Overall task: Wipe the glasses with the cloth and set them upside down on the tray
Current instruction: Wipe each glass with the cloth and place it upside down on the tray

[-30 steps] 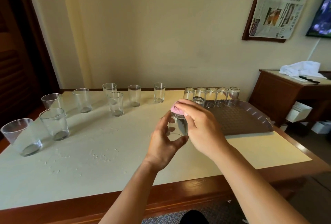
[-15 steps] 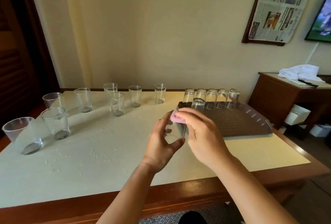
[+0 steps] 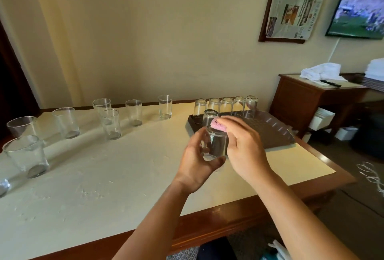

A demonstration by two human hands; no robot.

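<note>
My left hand (image 3: 197,160) grips a clear glass (image 3: 217,144) above the table, just left of the dark brown tray (image 3: 270,133). My right hand (image 3: 243,145) pinches a pink cloth (image 3: 218,125) against the top of that glass. Several glasses stand upside down along the tray's far edge (image 3: 226,106), with one more (image 3: 209,116) in front of them at the tray's left. Several upright glasses (image 3: 110,123) line the left and back of the table.
The cream-topped table (image 3: 104,176) has a wooden rim along the front. A wooden side cabinet (image 3: 311,101) with white cloths on it stands at the right. A framed newspaper (image 3: 295,4) and a screen (image 3: 361,4) hang on the wall.
The glass in my hands has turned and tilted a little while the pink cloth stays on its top. The view has shifted slightly; the other glasses have not moved.
</note>
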